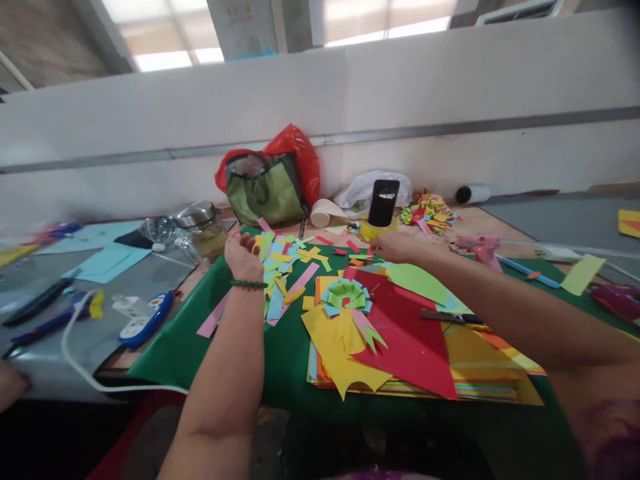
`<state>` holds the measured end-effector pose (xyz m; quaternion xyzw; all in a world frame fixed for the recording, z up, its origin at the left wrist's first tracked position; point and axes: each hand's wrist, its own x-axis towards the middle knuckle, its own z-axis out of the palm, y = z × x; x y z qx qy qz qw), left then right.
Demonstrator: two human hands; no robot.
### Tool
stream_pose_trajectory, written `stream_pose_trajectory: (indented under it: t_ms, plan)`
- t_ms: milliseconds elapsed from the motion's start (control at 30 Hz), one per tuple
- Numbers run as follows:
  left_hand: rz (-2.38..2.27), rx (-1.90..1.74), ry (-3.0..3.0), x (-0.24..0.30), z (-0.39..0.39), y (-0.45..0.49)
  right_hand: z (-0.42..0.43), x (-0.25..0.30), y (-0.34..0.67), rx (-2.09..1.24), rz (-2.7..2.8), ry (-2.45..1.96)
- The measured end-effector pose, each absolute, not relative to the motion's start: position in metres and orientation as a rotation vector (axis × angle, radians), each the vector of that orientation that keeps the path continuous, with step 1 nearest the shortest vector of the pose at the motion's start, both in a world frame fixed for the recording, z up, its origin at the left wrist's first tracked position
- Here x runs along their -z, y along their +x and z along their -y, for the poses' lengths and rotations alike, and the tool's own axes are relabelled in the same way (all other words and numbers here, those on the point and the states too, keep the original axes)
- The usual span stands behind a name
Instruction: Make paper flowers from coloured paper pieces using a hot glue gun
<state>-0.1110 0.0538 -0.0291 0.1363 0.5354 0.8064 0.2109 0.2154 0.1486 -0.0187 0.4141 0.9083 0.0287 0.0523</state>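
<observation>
Now the left hand point(243, 257) hovers palm-up, fingers loosely spread and empty, just over the scattered paper strips point(280, 270) on the green mat point(200, 347). Over on the other side, the right hand point(395, 247) reaches flat toward small red and green scraps point(356, 252) near the yellow tape roll point(377, 230); whether it pinches one, I can't tell. A folded paper rosette point(347, 295) sits on the coloured paper stack point(480, 380) between both arms.
</observation>
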Motion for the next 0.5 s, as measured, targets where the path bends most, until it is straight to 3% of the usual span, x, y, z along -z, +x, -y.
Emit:
stream_pose_trajectory:
  t_ms: [233,500]
  plan:
    - [-1.514,-2.097,0.613,0.027,-0.054,-0.087,-0.155,0.015,0.249,-0.067,-2.614,1.355]
    - [-1.621,-1.686,1.233,0.034,-0.048,-0.039,-0.12,0.019,0.271,0.019,-2.672,1.22]
